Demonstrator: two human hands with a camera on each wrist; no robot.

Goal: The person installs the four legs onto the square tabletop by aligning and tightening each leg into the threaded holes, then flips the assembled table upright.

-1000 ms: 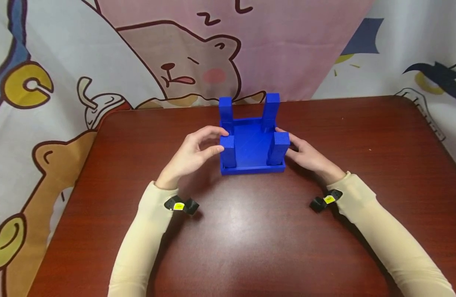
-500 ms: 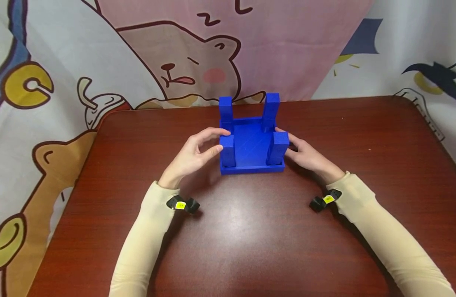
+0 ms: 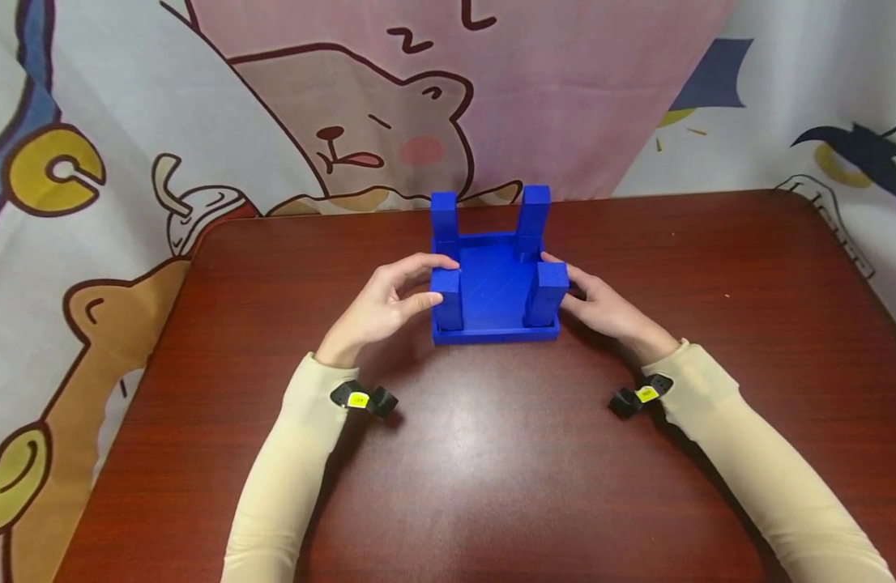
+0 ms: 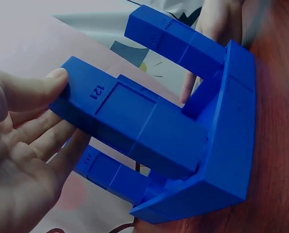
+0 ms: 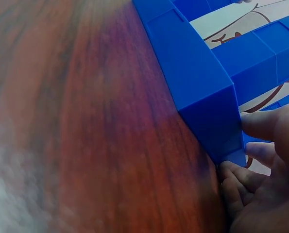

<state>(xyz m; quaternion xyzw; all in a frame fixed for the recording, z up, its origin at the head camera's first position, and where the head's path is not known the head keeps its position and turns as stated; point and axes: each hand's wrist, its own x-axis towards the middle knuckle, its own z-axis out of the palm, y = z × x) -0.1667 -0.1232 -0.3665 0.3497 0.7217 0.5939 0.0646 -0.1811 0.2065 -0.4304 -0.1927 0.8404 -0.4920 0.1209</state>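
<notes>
A blue plastic piece like a small upturned table stands mid-table: a square rimmed base with upright square legs at its corners. My left hand holds the upper part of the front-left leg, thumb on its near side and fingers round behind. In the left wrist view that leg, marked 121, stands in the base. At the right side, my right hand grips the base; part of it is hidden behind the front-right leg. The right wrist view has thumb and curled fingers against the base's side wall.
The legs at the back left and back right rise near the rear edge of the brown wooden table. Behind the table hangs a printed cloth. Both wrists carry small black cameras.
My left hand has shifted slightly right, its forefinger reaching further past the front-left leg. The right hand and the blue base stay practically in place.
</notes>
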